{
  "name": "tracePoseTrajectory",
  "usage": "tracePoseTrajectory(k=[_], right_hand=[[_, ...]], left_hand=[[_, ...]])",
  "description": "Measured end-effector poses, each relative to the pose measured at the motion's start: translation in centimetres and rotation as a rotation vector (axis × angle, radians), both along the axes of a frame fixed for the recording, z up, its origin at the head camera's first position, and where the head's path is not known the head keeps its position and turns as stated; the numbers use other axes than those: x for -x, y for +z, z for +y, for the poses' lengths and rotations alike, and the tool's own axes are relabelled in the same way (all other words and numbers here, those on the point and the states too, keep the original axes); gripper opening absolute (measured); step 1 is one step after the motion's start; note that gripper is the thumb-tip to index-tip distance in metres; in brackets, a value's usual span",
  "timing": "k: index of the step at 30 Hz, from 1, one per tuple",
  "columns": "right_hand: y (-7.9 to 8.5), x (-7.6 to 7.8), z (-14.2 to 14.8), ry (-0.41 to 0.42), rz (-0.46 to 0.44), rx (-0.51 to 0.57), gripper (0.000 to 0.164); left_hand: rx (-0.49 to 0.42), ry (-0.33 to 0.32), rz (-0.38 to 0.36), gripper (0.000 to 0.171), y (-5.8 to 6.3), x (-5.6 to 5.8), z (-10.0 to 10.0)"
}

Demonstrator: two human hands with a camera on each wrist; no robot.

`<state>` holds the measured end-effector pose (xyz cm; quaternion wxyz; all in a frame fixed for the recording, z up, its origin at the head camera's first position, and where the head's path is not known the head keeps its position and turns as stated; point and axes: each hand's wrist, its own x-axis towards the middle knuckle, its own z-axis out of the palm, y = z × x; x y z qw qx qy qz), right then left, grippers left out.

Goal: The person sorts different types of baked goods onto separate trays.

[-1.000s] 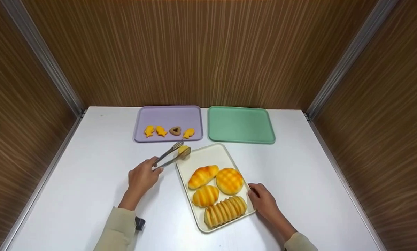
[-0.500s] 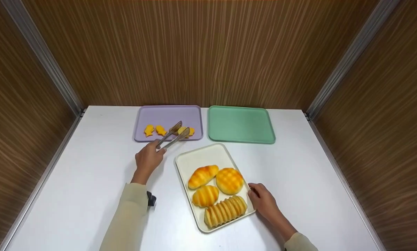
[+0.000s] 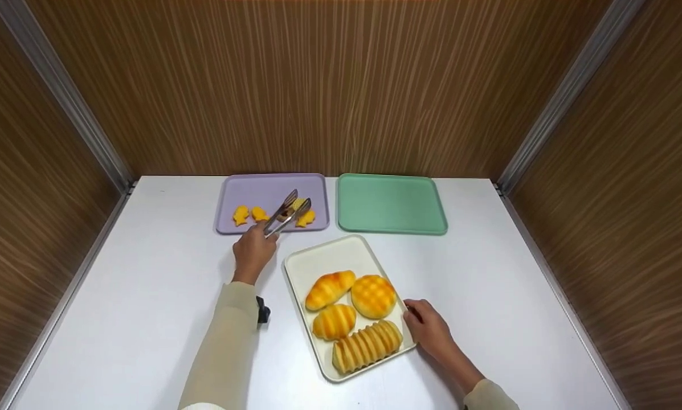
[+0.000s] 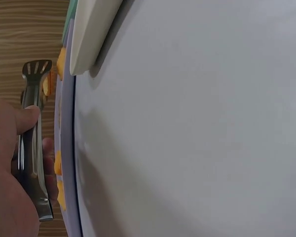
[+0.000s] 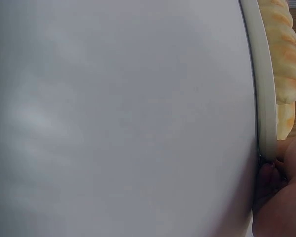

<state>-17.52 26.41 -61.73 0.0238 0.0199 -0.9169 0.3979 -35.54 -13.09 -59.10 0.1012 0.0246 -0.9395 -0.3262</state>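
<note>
My left hand grips metal tongs, also visible in the left wrist view as slotted tongs. Their tips are over the purple tray, with a round yellow cookie at or between them; whether it touches the tray I cannot tell. Below the tongs a brown heart-shaped cookie is partly covered. Fish-shaped orange cookies lie along the front, one fish cookie farthest left. My right hand holds the right rim of the cream tray, its thumb at the edge.
On the cream tray lie a croissant-like bread, a round cross-marked bun, a small striped roll and a long ridged loaf. A bare green tray stands back right. Wood-grain panels enclose the white table.
My left hand has moved forward, carrying the tongs and the round yellow cookie from above the cream tray's far corner to over the purple tray. The right hand stays at the rim.
</note>
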Motion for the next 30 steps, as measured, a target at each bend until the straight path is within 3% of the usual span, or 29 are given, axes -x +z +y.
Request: tracePoseTrajectory(k=[9,22,30], right_hand=[[0.0,0.0,-0.1,0.000,0.006,-0.009,0.025],[0.0,0.0,0.0,0.005,0.011,0.004,0.024],[0.0,-0.1,0.1,0.007,-0.006,0.022,0.024]], left_hand=[[-0.013,0.011,0.007,0.044,-0.3,1.3,1.0],[-0.021,0.045,0.018,0.023,0.1,1.9,1.5],[0.005,0.034,-0.005,0.040,0.5,2.1,1.8]])
